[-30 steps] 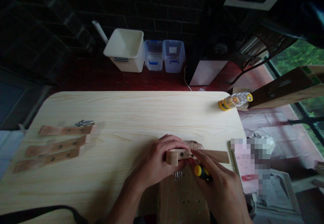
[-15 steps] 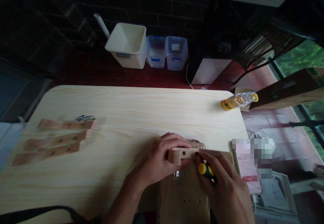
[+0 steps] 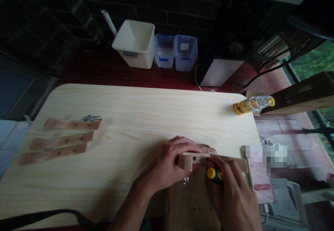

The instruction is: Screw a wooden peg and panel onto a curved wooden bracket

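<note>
My left hand [image 3: 167,164] is closed around the left part of a light wooden piece [image 3: 201,158], which has a thick rounded end and two dark round holes or screw heads. My right hand [image 3: 236,192] is closed on a screwdriver [image 3: 215,176] with a yellow-and-black handle; its shaft cannot be seen. The fingertips of my right hand touch the wooden piece beside the right dark spot. Under both hands lies a taped brown cardboard box [image 3: 191,198] with small holes in its top.
Similar wooden pieces [image 3: 64,140] lie at the table's left, with several metal parts [image 3: 91,118] behind them. A bottle with yellow ends [image 3: 254,104] stands at the far right corner. A phone [image 3: 261,185] rests at the right edge. Bins [image 3: 139,58] stand beyond the table [image 3: 146,109].
The whole view has shifted slightly, so things appear a little further right. Both hands keep nearly the same hold on the wooden piece and the screwdriver.
</note>
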Motion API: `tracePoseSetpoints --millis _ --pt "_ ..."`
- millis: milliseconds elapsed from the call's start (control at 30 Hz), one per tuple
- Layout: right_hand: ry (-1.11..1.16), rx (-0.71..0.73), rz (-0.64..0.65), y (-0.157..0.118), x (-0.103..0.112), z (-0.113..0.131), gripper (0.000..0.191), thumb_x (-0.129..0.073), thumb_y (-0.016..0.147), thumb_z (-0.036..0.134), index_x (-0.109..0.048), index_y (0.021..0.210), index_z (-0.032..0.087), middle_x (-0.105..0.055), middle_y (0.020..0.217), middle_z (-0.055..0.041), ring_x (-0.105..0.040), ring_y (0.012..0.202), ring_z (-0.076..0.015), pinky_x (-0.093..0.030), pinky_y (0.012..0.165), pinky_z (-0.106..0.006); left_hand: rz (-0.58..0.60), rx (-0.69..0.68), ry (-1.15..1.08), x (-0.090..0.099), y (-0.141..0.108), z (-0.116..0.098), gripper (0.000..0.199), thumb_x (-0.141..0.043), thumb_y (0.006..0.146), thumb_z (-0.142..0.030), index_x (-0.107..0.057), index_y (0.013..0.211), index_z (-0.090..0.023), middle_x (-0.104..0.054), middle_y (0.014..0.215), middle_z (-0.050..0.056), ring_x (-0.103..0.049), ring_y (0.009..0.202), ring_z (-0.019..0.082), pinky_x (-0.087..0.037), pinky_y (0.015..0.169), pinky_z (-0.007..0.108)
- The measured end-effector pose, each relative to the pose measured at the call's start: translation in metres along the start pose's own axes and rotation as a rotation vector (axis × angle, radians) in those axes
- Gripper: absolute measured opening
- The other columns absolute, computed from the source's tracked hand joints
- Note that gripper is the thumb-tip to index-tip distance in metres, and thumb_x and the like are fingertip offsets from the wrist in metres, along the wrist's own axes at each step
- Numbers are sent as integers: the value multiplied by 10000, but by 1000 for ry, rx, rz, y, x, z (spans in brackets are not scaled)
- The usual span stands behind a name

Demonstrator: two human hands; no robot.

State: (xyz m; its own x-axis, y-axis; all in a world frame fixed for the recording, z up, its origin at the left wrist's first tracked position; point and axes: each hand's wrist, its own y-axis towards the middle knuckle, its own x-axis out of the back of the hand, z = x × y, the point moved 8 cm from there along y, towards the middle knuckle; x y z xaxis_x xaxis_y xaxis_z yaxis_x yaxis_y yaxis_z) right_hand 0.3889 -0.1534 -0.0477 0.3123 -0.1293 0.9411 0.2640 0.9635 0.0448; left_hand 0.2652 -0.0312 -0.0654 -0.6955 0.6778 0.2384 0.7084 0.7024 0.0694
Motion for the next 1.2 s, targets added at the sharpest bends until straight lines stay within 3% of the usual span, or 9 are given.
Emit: tracePoseSetpoints --millis 367,633,967,1200 --pt "-36 23 -10 0 -3 5 303 -482 1030 246 -608 1305 232 -764 1136 -84 -745 701 -189 -571 485 -270 8 5 -16 -1 1 5 246 -874 821 -201 -777 1046 -223 -785 1077 32 -706 1036 206 -549 900 355" --pt "-31 36 -8 4 -1 9 299 -473 1015 212 -574 1296 231 -758 1137 -79 -758 737 -189 -573 509 -269 15 -2 -3 0 1 2 246 -846 834 -151 -776 1059 -220 -791 1096 40 -715 1038 205 -555 910 347" --pt "-54 68 38 6 -6 7 306 -485 991 167 -582 1273 235 -759 1088 -73 -710 612 -170 -552 494 -271 22 0 -16 -2 0 9 265 -833 844 -156 -773 1089 -236 -783 1121 56 -711 1075 223 -575 934 378" --pt "16 35 41 8 -5 3 335 -525 997 228 -581 1327 239 -753 1160 -99 -756 720 -208 -572 494 -285 11 17 -26 -1 0 7 295 -840 818 -115 -773 1079 -236 -782 1116 47 -717 1065 218 -574 927 372"
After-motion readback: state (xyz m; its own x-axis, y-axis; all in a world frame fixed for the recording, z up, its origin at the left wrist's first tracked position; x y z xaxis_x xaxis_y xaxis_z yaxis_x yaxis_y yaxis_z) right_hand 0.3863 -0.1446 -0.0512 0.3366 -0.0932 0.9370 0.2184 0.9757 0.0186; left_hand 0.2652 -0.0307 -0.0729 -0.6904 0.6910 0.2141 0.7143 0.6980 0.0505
